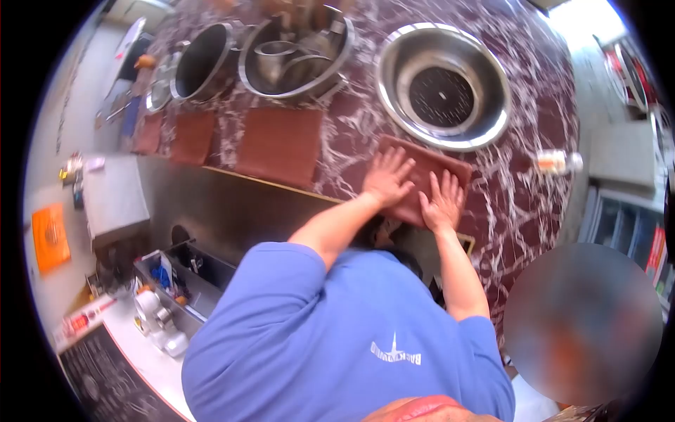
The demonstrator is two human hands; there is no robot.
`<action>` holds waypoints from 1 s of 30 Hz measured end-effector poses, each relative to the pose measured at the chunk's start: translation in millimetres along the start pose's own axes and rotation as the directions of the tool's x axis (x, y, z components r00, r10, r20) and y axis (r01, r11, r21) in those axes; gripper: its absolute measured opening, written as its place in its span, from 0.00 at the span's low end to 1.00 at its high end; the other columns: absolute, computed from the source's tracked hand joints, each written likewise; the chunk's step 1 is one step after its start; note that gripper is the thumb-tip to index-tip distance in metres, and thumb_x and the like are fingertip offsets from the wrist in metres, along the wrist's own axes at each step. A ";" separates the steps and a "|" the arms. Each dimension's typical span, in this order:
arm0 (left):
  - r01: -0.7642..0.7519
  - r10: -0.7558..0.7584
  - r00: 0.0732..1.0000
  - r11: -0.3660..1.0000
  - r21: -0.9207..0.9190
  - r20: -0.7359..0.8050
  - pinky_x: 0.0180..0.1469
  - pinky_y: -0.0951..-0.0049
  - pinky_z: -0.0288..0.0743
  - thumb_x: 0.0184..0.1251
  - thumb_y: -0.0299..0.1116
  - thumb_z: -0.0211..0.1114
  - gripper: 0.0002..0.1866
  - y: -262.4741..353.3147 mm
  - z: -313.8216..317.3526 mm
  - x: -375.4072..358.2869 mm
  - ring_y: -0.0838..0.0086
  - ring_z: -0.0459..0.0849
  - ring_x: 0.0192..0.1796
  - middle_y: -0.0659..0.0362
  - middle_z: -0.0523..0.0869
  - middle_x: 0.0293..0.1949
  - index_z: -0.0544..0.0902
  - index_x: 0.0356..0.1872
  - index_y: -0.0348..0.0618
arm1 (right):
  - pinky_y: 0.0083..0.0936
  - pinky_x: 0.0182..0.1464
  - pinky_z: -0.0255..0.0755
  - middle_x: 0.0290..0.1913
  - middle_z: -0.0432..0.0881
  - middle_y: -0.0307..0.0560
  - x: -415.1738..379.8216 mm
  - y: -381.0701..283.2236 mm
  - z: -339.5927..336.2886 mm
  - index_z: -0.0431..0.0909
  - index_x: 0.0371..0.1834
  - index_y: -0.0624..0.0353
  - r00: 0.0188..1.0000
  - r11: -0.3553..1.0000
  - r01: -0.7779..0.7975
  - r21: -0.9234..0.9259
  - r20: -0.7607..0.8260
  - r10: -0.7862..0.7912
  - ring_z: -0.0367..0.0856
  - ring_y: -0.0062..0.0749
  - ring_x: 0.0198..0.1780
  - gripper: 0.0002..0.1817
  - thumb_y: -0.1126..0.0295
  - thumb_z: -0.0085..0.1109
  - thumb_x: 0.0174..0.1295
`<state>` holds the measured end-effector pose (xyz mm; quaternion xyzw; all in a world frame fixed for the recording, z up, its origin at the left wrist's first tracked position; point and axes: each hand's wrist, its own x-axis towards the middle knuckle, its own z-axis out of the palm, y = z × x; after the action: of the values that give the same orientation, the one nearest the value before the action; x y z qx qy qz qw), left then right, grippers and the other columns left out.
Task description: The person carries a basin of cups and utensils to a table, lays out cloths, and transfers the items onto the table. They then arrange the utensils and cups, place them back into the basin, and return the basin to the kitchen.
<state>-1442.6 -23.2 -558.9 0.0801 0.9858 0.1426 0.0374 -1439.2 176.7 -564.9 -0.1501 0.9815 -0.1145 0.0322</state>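
My left hand (388, 177) lies flat with its fingers spread on a reddish-brown mat (420, 165) at the edge of the marbled table. On the mat's right part, my right hand (443, 200) also rests palm down with fingers apart. Neither hand holds anything. Just beyond the mat stands a wide round steel basin (394, 74) with a dark slotted disc (441, 97) in its bottom.
Similar brown mats (280, 144) lie along the table edge to the left. Behind them are a steel pot (204, 63) and a large pan (256, 83) holding bowl-like metal pieces. A small white bottle (555, 162) is at the right. A blurred disc covers the lower right.
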 end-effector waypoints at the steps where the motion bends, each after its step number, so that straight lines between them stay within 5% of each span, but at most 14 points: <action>1: 0.002 -0.002 1.000 1.000 -0.004 -0.003 0.78 0.49 0.36 0.67 0.60 0.52 0.35 1.2 -0.3 2.5 0.56 0.50 0.79 0.53 0.54 0.78 0.67 0.72 0.58 | 0.52 0.75 0.44 0.78 0.52 0.48 3.1 3.1 1.2 0.61 0.74 0.39 1.000 1.000 0.010 -0.010 -0.005 -0.010 0.48 0.49 0.78 0.37 0.46 0.57 0.61; 3: -0.034 0.027 0.993 0.998 -0.061 -0.115 0.77 0.47 0.37 0.64 0.58 0.57 0.35 -3.4 14.2 3.4 0.53 0.50 0.78 0.49 0.57 0.76 0.69 0.71 0.57 | 0.53 0.75 0.43 0.78 0.52 0.48 4.4 4.5 5.9 0.61 0.74 0.39 1.000 1.000 0.016 -0.019 -0.024 -0.017 0.48 0.49 0.78 0.37 0.46 0.57 0.61; 6: -0.005 0.012 0.999 0.991 -0.133 0.051 0.78 0.49 0.30 0.66 0.57 0.56 0.37 -6.7 5.0 1.4 0.55 0.42 0.80 0.51 0.49 0.78 0.62 0.75 0.57 | 0.54 0.75 0.45 0.78 0.52 0.49 4.6 1.6 4.9 0.63 0.73 0.40 0.999 0.998 0.031 -0.048 -0.040 -0.033 0.49 0.49 0.77 0.36 0.48 0.59 0.60; 9: -0.002 0.071 0.980 0.938 -0.347 0.186 0.77 0.48 0.41 0.65 0.49 0.60 0.26 -23.7 -31.8 8.2 0.54 0.53 0.78 0.48 0.63 0.73 0.78 0.62 0.50 | 0.53 0.74 0.46 0.74 0.59 0.50 18.8 -13.3 -12.6 0.68 0.68 0.45 0.987 0.990 -0.128 -0.052 0.090 0.133 0.54 0.48 0.75 0.33 0.53 0.63 0.58; 11: -0.113 0.017 0.981 0.859 -0.500 -0.192 0.66 0.55 0.65 0.62 0.41 0.64 0.15 -56.1 -53.0 -3.9 0.58 0.77 0.61 0.53 0.83 0.55 0.85 0.46 0.45 | 0.47 0.66 0.63 0.61 0.74 0.53 44.8 -29.1 -13.2 0.78 0.53 0.56 0.983 0.999 0.013 0.033 -0.182 -0.007 0.70 0.49 0.63 0.22 0.61 0.65 0.56; 13: -0.060 -0.125 0.966 0.741 -0.669 -0.225 0.56 0.60 0.73 0.61 0.37 0.64 0.13 -103.8 -63.2 -22.0 0.57 0.82 0.51 0.52 0.86 0.45 0.85 0.42 0.42 | 0.41 0.62 0.67 0.55 0.77 0.55 86.5 -84.7 -37.9 0.78 0.51 0.59 0.962 0.962 0.179 0.204 -0.239 -0.128 0.74 0.50 0.59 0.18 0.66 0.63 0.58; 16: 0.003 -0.266 0.913 0.762 -0.647 -0.309 0.52 0.60 0.76 0.62 0.34 0.63 0.10 -191.8 -91.5 -61.4 0.56 0.83 0.48 0.51 0.87 0.41 0.86 0.40 0.42 | 0.38 0.57 0.70 0.48 0.80 0.54 159.0 -180.9 -50.0 0.78 0.47 0.62 0.896 0.819 0.401 0.410 -0.362 -0.257 0.77 0.49 0.52 0.13 0.74 0.60 0.58; 18: 0.045 -0.342 0.877 0.758 -0.651 -0.337 0.49 0.60 0.76 0.62 0.33 0.63 0.09 -257.4 -105.0 -81.9 0.56 0.83 0.45 0.51 0.87 0.39 0.86 0.39 0.43 | 0.31 0.44 0.74 0.41 0.80 0.50 210.8 -249.5 -66.2 0.79 0.48 0.61 0.957 0.807 0.258 0.531 -0.255 -0.138 0.79 0.38 0.39 0.13 0.74 0.61 0.59; 19: 0.053 -0.385 0.852 0.738 -0.673 -0.355 0.47 0.60 0.77 0.62 0.33 0.63 0.09 -287.2 -114.7 -90.9 0.55 0.84 0.43 0.51 0.87 0.38 0.86 0.39 0.43 | 0.30 0.43 0.74 0.38 0.80 0.49 245.5 -269.1 -61.1 0.79 0.48 0.62 0.919 0.762 0.352 0.544 -0.355 -0.170 0.79 0.36 0.37 0.13 0.74 0.61 0.59; 21: 0.099 -0.469 0.807 0.708 -0.699 -0.360 0.46 0.62 0.78 0.64 0.32 0.62 0.08 -346.9 -128.6 -107.1 0.56 0.85 0.42 0.51 0.87 0.38 0.87 0.38 0.42 | 0.29 0.45 0.75 0.41 0.83 0.50 316.0 -292.4 -47.0 0.80 0.49 0.62 0.948 0.722 0.283 0.631 -0.301 -0.108 0.80 0.36 0.38 0.14 0.72 0.61 0.58; 23: 0.206 -0.538 0.803 0.653 -0.728 -0.256 0.45 0.64 0.78 0.65 0.32 0.62 0.08 -400.8 -146.4 -126.2 0.57 0.85 0.42 0.50 0.87 0.39 0.86 0.39 0.41 | 0.38 0.57 0.72 0.50 0.82 0.53 368.4 -311.3 -53.9 0.80 0.51 0.56 0.903 0.913 0.332 0.237 -0.361 -0.234 0.79 0.48 0.52 0.17 0.73 0.55 0.57; 25: 0.203 -0.544 0.791 0.666 -0.718 -0.281 0.44 0.65 0.78 0.65 0.31 0.62 0.08 -445.1 -163.9 -145.9 0.58 0.86 0.41 0.49 0.87 0.38 0.86 0.40 0.40 | 0.40 0.61 0.69 0.55 0.80 0.48 410.6 -318.5 -56.8 0.80 0.52 0.51 0.898 0.935 0.355 0.006 -0.281 -0.340 0.76 0.50 0.58 0.20 0.73 0.54 0.54; 27: 0.264 -0.566 0.792 0.657 -0.706 -0.230 0.42 0.67 0.78 0.65 0.30 0.63 0.08 -484.0 -177.4 -166.2 0.61 0.86 0.39 0.50 0.87 0.37 0.86 0.41 0.40 | 0.39 0.61 0.70 0.55 0.81 0.48 442.6 -330.3 -61.9 0.79 0.54 0.52 0.954 0.963 0.267 -0.020 -0.134 -0.267 0.77 0.50 0.58 0.20 0.67 0.58 0.56; 30: 0.313 -0.642 0.744 0.581 -0.751 -0.187 0.41 0.69 0.78 0.66 0.28 0.61 0.09 -526.3 -180.5 -195.5 0.64 0.87 0.38 0.51 0.87 0.36 0.85 0.43 0.38 | 0.35 0.59 0.72 0.52 0.83 0.53 491.2 -346.2 -62.2 0.77 0.55 0.58 0.991 0.975 0.021 0.221 -0.136 0.009 0.81 0.46 0.55 0.25 0.59 0.64 0.57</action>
<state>-1345.1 -604.0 -527.4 -0.2506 0.8266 0.4890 -0.1220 -1813.8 -279.8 -437.5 -0.1402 0.9620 -0.2334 -0.0185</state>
